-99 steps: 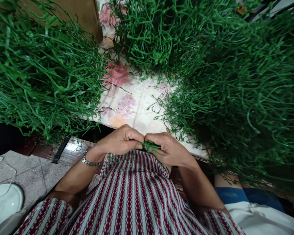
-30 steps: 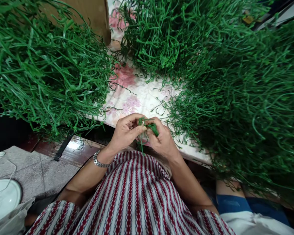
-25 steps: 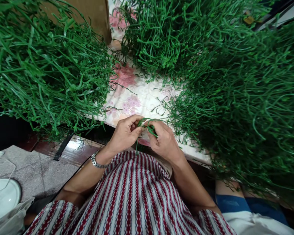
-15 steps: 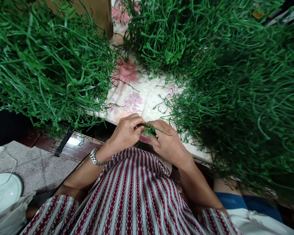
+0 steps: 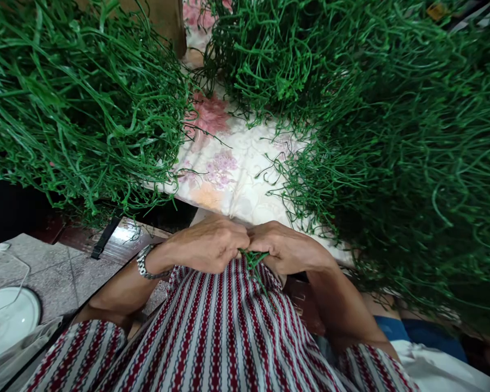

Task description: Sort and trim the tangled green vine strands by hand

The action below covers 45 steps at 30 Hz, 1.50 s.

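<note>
Close against my lap, my left hand (image 5: pixel 208 243) and my right hand (image 5: pixel 289 247) meet knuckle to knuckle, both closed. A small green artificial plant stem (image 5: pixel 255 261) is gripped between them, its thin branches poking out below the fingers over the striped shirt (image 5: pixel 224 332). My fingertips are turned under, so the exact grip is partly hidden. Beyond the hands lies the table's flowered white cloth (image 5: pixel 245 179). A large heap of similar green stems (image 5: pixel 77 114) rises on the left, and another big heap (image 5: pixel 375 152) spreads over the right.
At the top stands a brown panel (image 5: pixel 163 24) between the heaps. A white round lid-like object (image 5: pixel 10 321) with a cord lies at lower left on the speckled tiled floor (image 5: pixel 65 267). At lower right, another person's leg in blue shorts (image 5: pixel 427 337) shows beside the table.
Both hands have come down toward my lap and pressed together, knuckles now facing up. The stem, earlier pointing right across my right hand, now hangs downward beneath the fingers.
</note>
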Each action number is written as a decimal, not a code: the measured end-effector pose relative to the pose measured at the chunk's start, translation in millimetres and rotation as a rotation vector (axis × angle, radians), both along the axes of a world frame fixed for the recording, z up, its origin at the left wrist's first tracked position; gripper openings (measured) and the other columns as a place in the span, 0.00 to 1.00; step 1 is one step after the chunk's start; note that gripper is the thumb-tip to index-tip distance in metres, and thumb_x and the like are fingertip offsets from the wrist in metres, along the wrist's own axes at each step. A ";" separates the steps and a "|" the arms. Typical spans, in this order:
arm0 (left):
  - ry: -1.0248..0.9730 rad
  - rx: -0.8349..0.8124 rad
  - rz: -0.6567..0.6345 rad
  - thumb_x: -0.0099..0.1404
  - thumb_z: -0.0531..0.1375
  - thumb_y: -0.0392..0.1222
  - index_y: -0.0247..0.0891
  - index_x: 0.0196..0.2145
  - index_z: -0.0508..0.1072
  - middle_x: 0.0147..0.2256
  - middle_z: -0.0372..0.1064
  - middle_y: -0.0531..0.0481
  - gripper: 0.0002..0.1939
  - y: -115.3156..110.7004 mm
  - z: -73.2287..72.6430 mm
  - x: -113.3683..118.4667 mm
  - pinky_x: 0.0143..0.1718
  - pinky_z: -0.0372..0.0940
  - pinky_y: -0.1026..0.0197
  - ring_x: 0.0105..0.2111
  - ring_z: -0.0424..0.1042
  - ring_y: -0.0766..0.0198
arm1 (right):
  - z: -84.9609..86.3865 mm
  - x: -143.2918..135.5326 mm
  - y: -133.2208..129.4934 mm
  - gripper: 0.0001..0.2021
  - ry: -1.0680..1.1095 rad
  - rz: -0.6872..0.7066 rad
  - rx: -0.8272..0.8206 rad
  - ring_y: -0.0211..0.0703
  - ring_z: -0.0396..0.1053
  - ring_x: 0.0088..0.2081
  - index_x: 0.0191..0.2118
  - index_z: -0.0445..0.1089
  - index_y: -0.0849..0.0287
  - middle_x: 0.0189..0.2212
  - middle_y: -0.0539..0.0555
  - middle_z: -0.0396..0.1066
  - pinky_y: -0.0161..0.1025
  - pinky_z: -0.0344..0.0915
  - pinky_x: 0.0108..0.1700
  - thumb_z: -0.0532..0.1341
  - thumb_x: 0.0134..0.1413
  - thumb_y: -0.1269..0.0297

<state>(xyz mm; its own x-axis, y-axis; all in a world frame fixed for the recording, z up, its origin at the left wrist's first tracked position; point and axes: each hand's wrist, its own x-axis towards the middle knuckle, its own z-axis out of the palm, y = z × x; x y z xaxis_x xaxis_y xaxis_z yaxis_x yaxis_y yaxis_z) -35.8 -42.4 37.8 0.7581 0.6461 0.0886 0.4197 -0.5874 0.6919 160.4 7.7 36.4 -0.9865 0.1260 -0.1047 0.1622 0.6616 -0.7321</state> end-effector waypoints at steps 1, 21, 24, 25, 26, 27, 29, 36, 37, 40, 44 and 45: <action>0.016 0.010 -0.016 0.56 0.48 0.29 0.37 0.21 0.62 0.22 0.62 0.52 0.09 -2.1 0.9 1.3 0.27 0.53 0.61 0.24 0.59 0.67 | 0.6 -0.4 0.4 0.07 -0.006 0.034 -0.011 0.34 0.55 0.24 0.19 0.56 0.59 0.19 0.47 0.58 0.33 0.52 0.29 0.47 0.33 0.77; -1.088 -0.718 0.750 0.48 0.68 0.42 0.35 0.25 0.76 0.24 0.66 0.52 0.08 4.4 -20.4 2.7 0.20 0.57 0.68 0.21 0.62 0.73 | 4.4 -20.2 -3.2 0.10 0.236 -0.770 -0.407 0.34 0.63 0.28 0.33 0.68 0.61 0.25 0.49 0.68 0.31 0.60 0.32 0.63 0.49 0.59; -1.145 -0.726 0.786 0.50 0.67 0.42 0.36 0.26 0.78 0.25 0.65 0.51 0.07 3.9 -19.8 9.3 0.18 0.55 0.69 0.21 0.61 0.74 | -13.3 -31.5 -11.9 0.14 0.272 -0.837 -0.603 0.34 0.62 0.27 0.33 0.66 0.61 0.24 0.47 0.65 0.32 0.60 0.31 0.65 0.45 0.56; -1.146 -0.744 0.792 0.50 0.66 0.43 0.36 0.26 0.78 0.25 0.65 0.51 0.07 3.3 -20.0 10.2 0.18 0.55 0.69 0.20 0.60 0.74 | -18.3 -33.0 -14.1 0.15 0.288 -0.849 -0.669 0.34 0.62 0.26 0.33 0.65 0.60 0.23 0.47 0.64 0.32 0.60 0.31 0.65 0.45 0.55; -1.137 -0.768 0.792 0.51 0.66 0.43 0.36 0.26 0.78 0.24 0.64 0.52 0.07 2.6 -20.3 10.5 0.18 0.55 0.69 0.20 0.60 0.74 | -22.3 -33.4 -15.8 0.15 0.309 -0.859 -0.724 0.33 0.61 0.26 0.32 0.64 0.60 0.23 0.47 0.63 0.33 0.60 0.30 0.65 0.45 0.54; -1.124 -0.792 0.788 0.52 0.66 0.44 0.36 0.26 0.78 0.22 0.64 0.52 0.08 1.9 -20.7 10.6 0.18 0.54 0.69 0.19 0.59 0.74 | -25.2 -33.1 -17.1 0.16 0.332 -0.868 -0.764 0.33 0.60 0.25 0.31 0.63 0.60 0.23 0.46 0.62 0.33 0.59 0.30 0.65 0.44 0.54; -1.099 -0.818 0.795 0.52 0.65 0.45 0.36 0.26 0.79 0.21 0.64 0.52 0.09 0.5 -22.1 10.4 0.17 0.53 0.69 0.18 0.57 0.74 | -28.1 -30.9 -18.6 0.16 0.368 -0.876 -0.788 0.32 0.59 0.24 0.30 0.63 0.60 0.22 0.46 0.61 0.32 0.58 0.29 0.65 0.44 0.54; -1.064 -0.657 0.884 0.51 0.66 0.44 0.37 0.26 0.79 0.19 0.67 0.52 0.08 -1.6 -26.4 12.8 0.16 0.52 0.69 0.17 0.57 0.74 | -22.6 -29.3 -19.2 0.13 0.398 -0.851 -0.651 0.32 0.57 0.24 0.30 0.64 0.60 0.22 0.47 0.61 0.32 0.55 0.28 0.62 0.49 0.55; -1.054 -0.610 0.884 0.51 0.66 0.43 0.37 0.27 0.79 0.20 0.68 0.52 0.07 -1.4 -26.6 12.8 0.17 0.53 0.69 0.17 0.57 0.74 | -21.8 -30.4 -19.1 0.13 0.392 -0.836 -0.676 0.31 0.56 0.24 0.30 0.63 0.60 0.22 0.46 0.60 0.31 0.55 0.27 0.62 0.49 0.55; -0.971 -0.481 0.822 0.51 0.66 0.41 0.38 0.28 0.79 0.24 0.70 0.51 0.06 -0.5 -27.3 11.8 0.23 0.58 0.68 0.22 0.63 0.72 | -20.5 -33.3 -18.9 0.13 0.378 -0.830 -0.724 0.29 0.50 0.22 0.30 0.61 0.60 0.21 0.44 0.55 0.29 0.50 0.25 0.63 0.48 0.56; -0.893 -0.478 0.735 0.53 0.65 0.41 0.38 0.30 0.79 0.25 0.69 0.50 0.06 -1.6 -30.0 11.0 0.25 0.59 0.67 0.24 0.63 0.71 | -21.6 -33.5 -19.5 0.16 0.360 -0.858 -0.735 0.29 0.49 0.22 0.29 0.60 0.60 0.21 0.44 0.53 0.29 0.49 0.23 0.66 0.44 0.56; -0.904 -0.504 0.732 0.53 0.65 0.41 0.38 0.30 0.79 0.25 0.69 0.50 0.06 -2.2 -30.6 11.1 0.23 0.58 0.68 0.22 0.62 0.72 | -22.3 -33.0 -19.5 0.16 0.362 -0.859 -0.747 0.29 0.50 0.22 0.29 0.61 0.60 0.21 0.44 0.54 0.29 0.51 0.24 0.66 0.43 0.55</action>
<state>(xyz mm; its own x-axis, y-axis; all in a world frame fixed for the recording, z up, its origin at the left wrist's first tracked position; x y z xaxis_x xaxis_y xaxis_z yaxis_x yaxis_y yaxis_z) -24.7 -44.5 7.2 0.0086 0.9999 0.0096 -0.2032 -0.0076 0.9791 127.4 -11.8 14.1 -0.5965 0.7853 -0.1657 0.0484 -0.1709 -0.9841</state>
